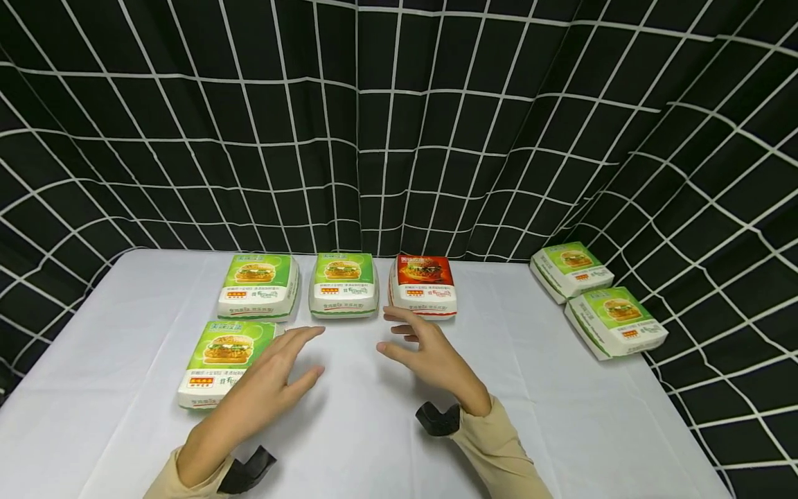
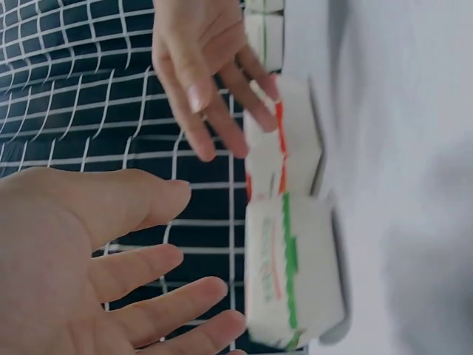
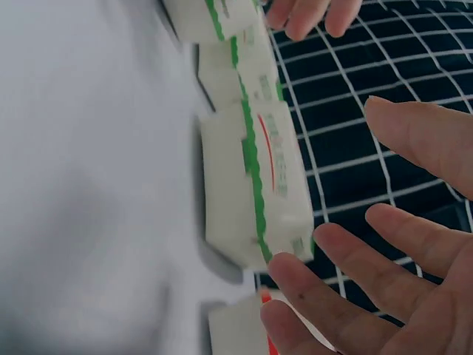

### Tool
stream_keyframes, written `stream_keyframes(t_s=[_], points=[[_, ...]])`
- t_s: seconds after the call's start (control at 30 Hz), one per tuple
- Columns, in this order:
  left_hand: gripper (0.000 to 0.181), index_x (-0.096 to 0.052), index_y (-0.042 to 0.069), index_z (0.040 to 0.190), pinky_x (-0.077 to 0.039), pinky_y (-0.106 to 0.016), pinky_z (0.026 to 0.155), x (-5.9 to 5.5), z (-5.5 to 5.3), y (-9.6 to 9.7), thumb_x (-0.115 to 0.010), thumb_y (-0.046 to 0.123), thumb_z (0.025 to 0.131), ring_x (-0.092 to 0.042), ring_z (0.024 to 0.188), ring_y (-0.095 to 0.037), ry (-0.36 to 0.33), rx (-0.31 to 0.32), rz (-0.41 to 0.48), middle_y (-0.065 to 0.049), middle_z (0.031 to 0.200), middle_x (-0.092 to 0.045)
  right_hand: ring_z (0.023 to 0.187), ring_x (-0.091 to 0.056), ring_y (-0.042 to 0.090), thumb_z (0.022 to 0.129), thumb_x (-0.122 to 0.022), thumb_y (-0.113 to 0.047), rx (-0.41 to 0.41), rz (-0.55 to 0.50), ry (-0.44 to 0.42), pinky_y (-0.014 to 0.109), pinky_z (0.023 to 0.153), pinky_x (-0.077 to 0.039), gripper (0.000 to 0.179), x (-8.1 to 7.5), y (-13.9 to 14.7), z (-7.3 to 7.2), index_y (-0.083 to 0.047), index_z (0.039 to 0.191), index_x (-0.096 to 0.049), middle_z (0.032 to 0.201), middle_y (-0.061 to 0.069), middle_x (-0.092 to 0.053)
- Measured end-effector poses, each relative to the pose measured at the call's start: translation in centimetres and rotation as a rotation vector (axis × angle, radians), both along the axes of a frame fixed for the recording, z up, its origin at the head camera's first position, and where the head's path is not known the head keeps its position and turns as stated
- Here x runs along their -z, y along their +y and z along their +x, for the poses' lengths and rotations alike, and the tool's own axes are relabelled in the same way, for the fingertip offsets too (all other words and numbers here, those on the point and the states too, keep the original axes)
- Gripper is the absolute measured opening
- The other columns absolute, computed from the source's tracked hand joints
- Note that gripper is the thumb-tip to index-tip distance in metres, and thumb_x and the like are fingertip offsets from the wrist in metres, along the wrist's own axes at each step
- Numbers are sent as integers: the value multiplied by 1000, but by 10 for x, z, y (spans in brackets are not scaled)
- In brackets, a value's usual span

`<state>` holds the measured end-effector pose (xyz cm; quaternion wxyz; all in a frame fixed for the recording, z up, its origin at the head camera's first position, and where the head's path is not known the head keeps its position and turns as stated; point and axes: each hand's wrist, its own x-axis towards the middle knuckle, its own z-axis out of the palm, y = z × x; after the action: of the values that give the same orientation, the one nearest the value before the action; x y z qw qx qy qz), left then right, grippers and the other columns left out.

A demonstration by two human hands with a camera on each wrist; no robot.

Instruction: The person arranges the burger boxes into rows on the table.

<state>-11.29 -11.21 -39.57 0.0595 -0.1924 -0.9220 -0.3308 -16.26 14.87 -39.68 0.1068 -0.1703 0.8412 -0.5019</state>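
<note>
My left hand (image 1: 268, 381) is held over the white table with fingers and thumb spread, holding nothing. It partly covers the near-left green burger box (image 1: 227, 346) in the head view. Opposite it, my right hand (image 1: 430, 350) has its fingers extended towards the left and is likewise holding nothing. Its fingertips overlap the lower edge of the red burger box (image 1: 424, 284) in that view. Between and beyond the hands lies a middle green burger box (image 1: 343, 284), whose white front side (image 3: 259, 185) shows in the right wrist view. Both palms face inward.
Another green burger box (image 1: 258, 284) lies at the back left, behind the near-left one. Two more, a far box (image 1: 570, 270) and a nearer box (image 1: 617, 322), sit angled at the right edge. A black curtain (image 1: 374, 125) with white grid lines hangs behind the table (image 1: 374, 443).
</note>
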Motion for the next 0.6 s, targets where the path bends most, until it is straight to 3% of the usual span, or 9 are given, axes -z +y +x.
stream_keyframes(t_s=[0.33,0.6], points=[[50,-55,11,137,-49,-43,103,14,5,31,-72,19,90,-57,126,-22,51,36,1,-2,135,-59,126,-57,39,92,-71,-21,54,86,69,52,105,-46,59,1,35,2,-7,144,-48,144,15,-54],[50,-54,11,138,-48,-41,106,22,4,54,-71,20,91,-55,128,-20,4,89,8,-3,136,-58,124,-57,39,92,-71,-22,96,140,152,51,103,-48,58,5,64,2,-5,143,-50,140,17,-57]])
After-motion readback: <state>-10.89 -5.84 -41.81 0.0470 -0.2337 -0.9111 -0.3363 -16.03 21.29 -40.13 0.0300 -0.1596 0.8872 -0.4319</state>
